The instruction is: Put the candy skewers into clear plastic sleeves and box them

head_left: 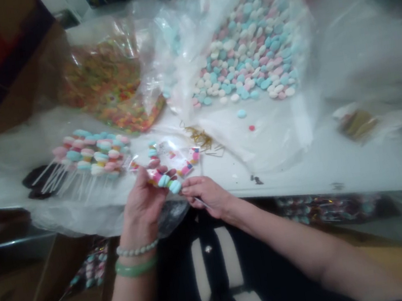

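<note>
— Left hand [142, 206]: what's it doing on my feed?

— I see it curled closed around a candy stick [163, 179], holding it up just past the front edge of the table [302, 182]. A beaded bracelet [137, 249] and a green bangle [135, 267] sit on that wrist.

— And the right hand [204, 197]?

— Its fingers [194, 187] are pressed together and touch the stick's teal end. I can't see the thumb, so I can't tell whether it's pinching.

— What's closest to them?

— Right behind the stick, a clear printed wrapper [166, 156] lies on the table, with gold twist ties [199, 136] just beside it.

— Anything further out?

— Toward the left edge, I've got a bunch of finished-looking candy sticks [91, 153] on a plastic sheet [9, 167]. Toward the back edge, there's a big clear bag of pastel candies [246, 47], with a bag of orange-toned candies [109, 83] to its left. A loose teal candy [241, 113] and a red one [251, 127] sit just in front of the big bag.

— Below the table?

— At front left, I can make out a cardboard box [72, 298] holding more candy sticks [90, 268].
</note>
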### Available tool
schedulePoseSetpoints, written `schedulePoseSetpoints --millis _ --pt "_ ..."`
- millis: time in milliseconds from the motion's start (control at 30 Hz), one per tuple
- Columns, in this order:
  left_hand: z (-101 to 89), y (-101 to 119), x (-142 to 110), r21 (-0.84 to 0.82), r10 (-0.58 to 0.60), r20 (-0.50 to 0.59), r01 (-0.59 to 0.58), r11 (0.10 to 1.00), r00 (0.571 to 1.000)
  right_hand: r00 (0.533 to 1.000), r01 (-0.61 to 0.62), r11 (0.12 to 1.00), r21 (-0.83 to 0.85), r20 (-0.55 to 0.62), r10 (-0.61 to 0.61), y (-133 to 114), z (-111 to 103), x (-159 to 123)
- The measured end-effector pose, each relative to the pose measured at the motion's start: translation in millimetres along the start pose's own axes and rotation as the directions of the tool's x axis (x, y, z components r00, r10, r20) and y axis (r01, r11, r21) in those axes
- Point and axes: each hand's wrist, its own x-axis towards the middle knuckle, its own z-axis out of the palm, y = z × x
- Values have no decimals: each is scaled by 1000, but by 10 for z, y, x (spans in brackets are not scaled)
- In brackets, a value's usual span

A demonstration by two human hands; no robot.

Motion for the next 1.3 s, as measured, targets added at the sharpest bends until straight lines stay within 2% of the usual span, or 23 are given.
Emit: schedulePoseSetpoints --millis 167,267,300,333,400,467,500,533,567,667,700,767,833,967,1033,1167,1300 --pt "18 -93 -7 58 37 -66 -33 998 997 997 28 997 -71 -71 -33 6 -5 11" --pt "30 -158 -41 112 134 -68 -126 986 989 980 138 949 -285 -102 -173 33 -3 -13" --pt "40 -178 -52 120 161 -66 -152 981 985 961 201 891 -406 -96 -261 46 0 -31" --pt "52 -195 -62 123 175 -61 -166 978 983 930 269 796 -542 -67 -361 62 3 -51" --pt "82 -225 -78 116 168 -38 -162 980 985 850 375 506 -777 70 -523 98 12 -96" --pt "113 -254 -89 104 139 -10 -137 985 990 792 405 233 -884 212 -572 131 20 -128" --pt "127 -272 -93 93 133 -7 -132 987 991 784 400 160 -903 246 -571 141 24 -135" --pt "139 -290 -96 76 135 -12 -134 988 991 784 385 138 -912 245 -570 146 27 -136" --pt "148 -309 -98 55 140 -22 -138 989 990 791 370 162 -915 219 -571 144 30 -132" --pt "152 -343 -100 -11 120 -20 -121 993 993 815 349 359 -865 91 -572 114 36 -115" --pt "145 -338 -100 -19 96 -2 -96 995 995 813 357 398 -845 72 -577 102 37 -116" --pt "122 -300 -102 -4 55 28 -55 998 998 792 384 400 -832 74 -606 85 36 -127" --pt "96 -234 -104 17 69 37 -69 997 997 775 396 377 -837 84 -626 75 31 -143" --pt "76 -101 -94 12 112 31 -112 994 993 811 368 448 -815 44 -584 50 7 -144" --pt "73 -67 -74 21 125 -10 -125 992 992 817 368 461 -808 44 -575 29 -10 -133" --pt "30 -74 -33 97 207 -117 -197 976 971 813 369 463 -806 38 -581 -1 -53 -114" --pt "4 -177 -50 206 340 -89 -317 926 936 804 362 423 -830 49 -593 14 -75 -109"
